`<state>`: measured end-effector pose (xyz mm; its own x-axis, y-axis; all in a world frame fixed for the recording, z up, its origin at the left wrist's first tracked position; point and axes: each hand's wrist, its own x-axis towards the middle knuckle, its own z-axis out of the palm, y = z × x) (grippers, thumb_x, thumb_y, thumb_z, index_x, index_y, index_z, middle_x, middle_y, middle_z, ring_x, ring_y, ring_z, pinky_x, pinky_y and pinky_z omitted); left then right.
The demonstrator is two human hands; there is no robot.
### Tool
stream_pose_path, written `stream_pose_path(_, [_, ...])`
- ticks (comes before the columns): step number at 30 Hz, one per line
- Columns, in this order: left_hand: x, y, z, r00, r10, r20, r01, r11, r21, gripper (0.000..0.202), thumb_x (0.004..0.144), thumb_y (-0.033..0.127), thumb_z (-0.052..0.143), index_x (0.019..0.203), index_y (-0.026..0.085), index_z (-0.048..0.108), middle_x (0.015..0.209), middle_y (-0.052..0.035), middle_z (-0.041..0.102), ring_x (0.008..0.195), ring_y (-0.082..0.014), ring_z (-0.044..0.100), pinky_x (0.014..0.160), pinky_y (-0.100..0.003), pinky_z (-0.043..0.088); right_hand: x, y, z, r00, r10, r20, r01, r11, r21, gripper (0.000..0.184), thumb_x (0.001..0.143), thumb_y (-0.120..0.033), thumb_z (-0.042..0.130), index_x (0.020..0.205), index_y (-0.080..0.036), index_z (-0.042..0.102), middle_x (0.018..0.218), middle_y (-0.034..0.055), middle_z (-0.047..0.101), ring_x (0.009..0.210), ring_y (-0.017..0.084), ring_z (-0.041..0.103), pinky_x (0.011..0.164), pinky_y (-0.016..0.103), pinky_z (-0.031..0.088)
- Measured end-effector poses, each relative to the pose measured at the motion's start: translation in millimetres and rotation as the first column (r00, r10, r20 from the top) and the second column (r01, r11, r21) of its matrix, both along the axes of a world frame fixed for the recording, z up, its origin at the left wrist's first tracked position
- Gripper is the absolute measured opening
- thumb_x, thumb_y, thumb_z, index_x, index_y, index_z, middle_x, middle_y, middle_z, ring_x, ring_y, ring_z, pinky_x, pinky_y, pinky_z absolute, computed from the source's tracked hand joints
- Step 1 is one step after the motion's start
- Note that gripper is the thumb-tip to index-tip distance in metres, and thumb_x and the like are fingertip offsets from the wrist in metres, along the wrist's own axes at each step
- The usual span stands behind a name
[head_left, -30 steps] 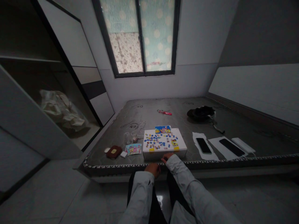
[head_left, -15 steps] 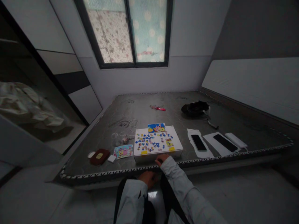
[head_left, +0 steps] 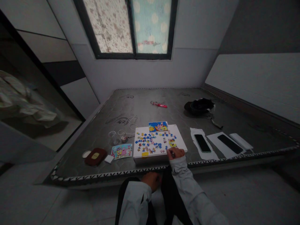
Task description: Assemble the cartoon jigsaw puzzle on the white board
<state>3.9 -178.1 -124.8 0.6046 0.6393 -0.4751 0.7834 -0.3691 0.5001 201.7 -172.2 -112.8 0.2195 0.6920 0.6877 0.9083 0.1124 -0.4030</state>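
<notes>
A dim room with a dark-framed window point(head_left: 132, 29) in the far wall holds a wide grey mattress-like platform point(head_left: 145, 109), and near its front edge sits a flat white box point(head_left: 159, 144) strewn with small blue and yellow jigsaw pieces point(head_left: 150, 142). The right hand point(head_left: 175, 153) rests on the box's near right corner, fingers curled down among the pieces — whether it pinches one I cannot tell, the view being small and dark. The left hand point(head_left: 152, 181) hangs loosely closed below the platform edge, well apart from the box and holding nothing visible. A colourful cartoon picture card point(head_left: 122, 151) lies just left of the box; two black phones on white paper point(head_left: 202, 143) lie to the right. To do this well, I judge — lift one piece cleanly with the fingertips and keep the wrist from sweeping its neighbours.
</notes>
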Motion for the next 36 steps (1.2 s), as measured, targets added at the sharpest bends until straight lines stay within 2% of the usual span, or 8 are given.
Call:
stream_pose_path(3, [4, 0, 0.0, 1.000, -0.002, -0.005, 0.002, 1.000, 0.011, 0.025, 0.075, 0.017, 0.054, 0.089, 0.028, 0.072, 0.095, -0.0015, 0.074, 0.094, -0.0227, 0.068, 0.076, -0.028, 0.049, 13, 7, -2.9, 0.992, -0.122, -0.030, 0.123, 0.992, 0.013, 0.027, 0.089, -0.036, 0.056, 0.071, -0.019, 0.065, 0.066, -0.0005, 0.069, 0.061, 0.012, 0.058, 0.072, 0.030, 0.032])
stream_pose_path(9, [6, 2, 3.2, 1.000, -0.001, -0.011, 0.001, 1.000, 0.001, 0.026, 0.074, 0.016, 0.054, 0.090, 0.029, 0.071, 0.095, 0.0008, 0.074, 0.094, -0.0212, 0.067, 0.079, -0.028, 0.049, 19, 2, -20.9, 0.994, -0.097, -0.046, 0.096, 0.995, -0.014, 0.028, 0.089, -0.035, 0.053, 0.070, -0.019, 0.065, 0.066, -0.0001, 0.068, 0.062, 0.012, 0.057, 0.073, 0.030, 0.033])
stream_pose_path(11, [5, 3, 3.7, 1.000, -0.002, -0.008, 0.002, 1.000, 0.001, 0.026, 0.075, 0.017, 0.054, 0.090, 0.029, 0.072, 0.096, 0.0006, 0.074, 0.094, -0.0212, 0.067, 0.080, -0.028, 0.049, 22, -1, -22.8, 0.989, -0.143, -0.041, 0.142, 0.989, -0.026, 0.027, 0.089, -0.036, 0.053, 0.071, -0.019, 0.065, 0.067, 0.0004, 0.068, 0.064, 0.013, 0.056, 0.073, 0.030, 0.032])
stream_pose_path(17, [4, 4, -0.9, 1.000, -0.002, 0.012, 0.002, 1.000, 0.006, 0.029, 0.074, 0.015, 0.053, 0.091, 0.030, 0.072, 0.097, 0.0002, 0.074, 0.096, -0.0210, 0.067, 0.080, -0.028, 0.048, 31, -2, -22.5, 0.954, -0.300, -0.006, 0.298, 0.951, -0.079, 0.022, 0.087, -0.040, 0.056, 0.088, -0.024, 0.071, 0.086, 0.0030, 0.068, 0.083, 0.019, 0.056, 0.076, 0.032, 0.031])
stream_pose_path(19, [3, 4, -2.7, 1.000, -0.001, 0.016, 0.001, 1.000, 0.007, 0.031, 0.073, 0.013, 0.053, 0.092, 0.030, 0.072, 0.096, 0.0011, 0.074, 0.093, -0.0195, 0.067, 0.078, -0.026, 0.048, 31, 0, -23.2, 0.952, -0.302, 0.036, 0.305, 0.948, -0.094, 0.022, 0.085, -0.040, 0.058, 0.095, -0.026, 0.072, 0.095, 0.0040, 0.067, 0.087, 0.020, 0.055, 0.077, 0.033, 0.031])
stream_pose_path(23, [1, 4, -4.9, 1.000, 0.000, 0.014, 0.000, 1.000, 0.006, 0.033, 0.072, 0.011, 0.054, 0.091, 0.030, 0.073, 0.093, 0.0016, 0.074, 0.089, -0.0174, 0.067, 0.076, -0.024, 0.048, 22, 7, -23.3, 0.959, -0.230, 0.163, 0.251, 0.960, -0.127, 0.027, 0.083, -0.040, 0.059, 0.106, -0.029, 0.071, 0.111, 0.0049, 0.065, 0.093, 0.021, 0.054, 0.080, 0.035, 0.031])
stream_pose_path(27, [-2, 3, -5.5, 1.000, 0.000, 0.011, 0.000, 1.000, 0.009, 0.032, 0.073, 0.012, 0.054, 0.091, 0.029, 0.073, 0.093, 0.0019, 0.074, 0.090, -0.0166, 0.066, 0.077, -0.023, 0.047, 10, 13, -21.4, 0.960, -0.200, 0.197, 0.227, 0.966, -0.127, 0.032, 0.086, -0.039, 0.057, 0.115, -0.031, 0.067, 0.126, 0.0048, 0.060, 0.105, 0.023, 0.051, 0.087, 0.037, 0.030])
stream_pose_path(36, [-9, 1, -6.7, 1.000, 0.001, -0.006, -0.001, 0.999, 0.040, 0.030, 0.074, 0.012, 0.057, 0.094, 0.028, 0.073, 0.098, 0.0004, 0.074, 0.096, -0.0196, 0.067, 0.081, -0.025, 0.048, -2, 21, -24.5, 0.964, -0.199, 0.177, 0.236, 0.945, -0.227, 0.031, 0.088, -0.039, 0.055, 0.115, -0.030, 0.067, 0.131, 0.0064, 0.058, 0.110, 0.025, 0.049, 0.089, 0.039, 0.029])
